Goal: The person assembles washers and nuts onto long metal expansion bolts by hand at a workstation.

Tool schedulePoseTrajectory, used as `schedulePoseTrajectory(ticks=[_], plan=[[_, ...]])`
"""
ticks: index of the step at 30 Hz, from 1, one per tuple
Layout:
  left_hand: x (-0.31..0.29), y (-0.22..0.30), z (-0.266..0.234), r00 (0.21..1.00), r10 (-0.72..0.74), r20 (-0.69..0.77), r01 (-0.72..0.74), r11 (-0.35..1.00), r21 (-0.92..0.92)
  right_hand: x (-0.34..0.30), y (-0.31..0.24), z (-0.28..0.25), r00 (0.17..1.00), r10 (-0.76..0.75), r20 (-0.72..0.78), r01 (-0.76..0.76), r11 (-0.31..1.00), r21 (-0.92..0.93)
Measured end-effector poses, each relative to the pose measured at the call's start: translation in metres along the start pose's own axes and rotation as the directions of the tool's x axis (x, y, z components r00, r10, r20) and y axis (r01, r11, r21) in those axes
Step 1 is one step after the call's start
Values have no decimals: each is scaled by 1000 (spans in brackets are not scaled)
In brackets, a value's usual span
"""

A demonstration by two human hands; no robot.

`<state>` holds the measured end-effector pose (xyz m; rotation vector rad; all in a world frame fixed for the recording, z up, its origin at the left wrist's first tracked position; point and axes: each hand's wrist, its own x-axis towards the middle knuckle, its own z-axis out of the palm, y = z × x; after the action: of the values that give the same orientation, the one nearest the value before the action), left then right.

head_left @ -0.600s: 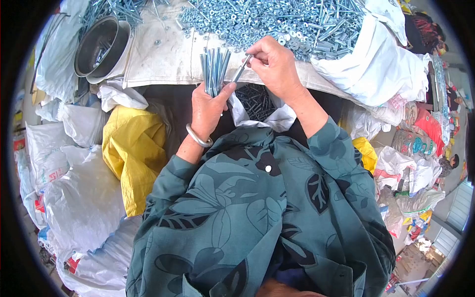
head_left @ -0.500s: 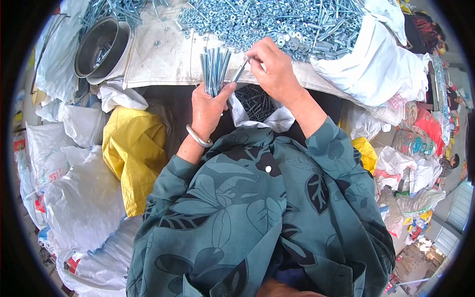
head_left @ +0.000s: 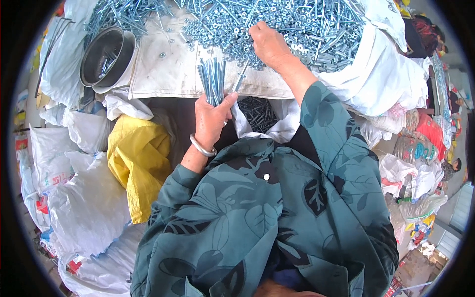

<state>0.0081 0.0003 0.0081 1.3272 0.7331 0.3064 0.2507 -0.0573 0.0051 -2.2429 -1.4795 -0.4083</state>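
My left hand (head_left: 210, 119) is closed round an upright bundle of silvery threaded bolts (head_left: 213, 81). Apart from the bundle, a single bolt (head_left: 240, 76) with a sleeve and what looks like a washer on it sticks up by the thumb of that hand. Farther forward and to the right, my right hand (head_left: 271, 47) reaches into the pile of small metal nuts and washers (head_left: 222, 29). Its fingers are pinched together over the pile, and whatever lies between them is hidden.
A dark metal bowl (head_left: 102, 57) with a few metal pieces stands at the left. Long bolts (head_left: 126, 17) are heaped behind it. Below the table edge, a white sack (head_left: 284, 121) holds dark screws (head_left: 257, 114). A yellow sack (head_left: 138, 158) and white sacks flank me.
My right hand has left the single bolt and moved forward onto the nut pile. The bundle and single bolt stay in my left hand.
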Motion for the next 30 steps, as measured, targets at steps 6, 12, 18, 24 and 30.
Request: schedulePoseTrajectory(ticks=[6,12,18,24,30], plan=[[4,2,0,1000,0,10,1,999,-54,3,5,-6,995,37,-88,-23,988,155],[6,5,1,1000,-4,30,6,998,-64,-20,-38,-58,965,236,113,-250,708,661],[5,3,7,997,25,71,-21,998,-63,-38,-39,-65,966,242,91,-230,642,732],[1,1,10,995,71,67,-66,995,-76,-48,-48,-75,981,193,9,-148,724,673],[3,1,12,996,79,32,-79,997,5,-59,-55,-67,980,-34,-196,121,885,450]])
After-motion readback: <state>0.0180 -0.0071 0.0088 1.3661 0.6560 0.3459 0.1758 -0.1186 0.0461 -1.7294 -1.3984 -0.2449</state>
